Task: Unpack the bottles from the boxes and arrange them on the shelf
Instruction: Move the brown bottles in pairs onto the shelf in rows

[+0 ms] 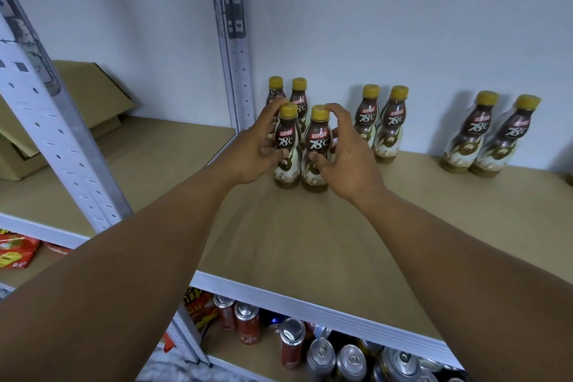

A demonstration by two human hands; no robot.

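head view: both arms reach forward over the shelf (279, 242)
left hand (257, 149): curled round left front bottle (287, 146), thumb on the label, fingers behind it near the cap
right hand (350, 158): wrapped loosely round right front bottle (317, 149), thumb on the label, index finger arched beside the cap
placement: both held bottles stand upright on the shelf, side by side, between the hands
back pair (299, 93): just beyond the left hand's fingers, by the wall
middle pair (393, 121): just right of the right hand
far pair (511, 133): well right of the right hand
cardboard box (93, 93): well left of the left hand
cans (291, 341): lower shelf, beneath the forearms
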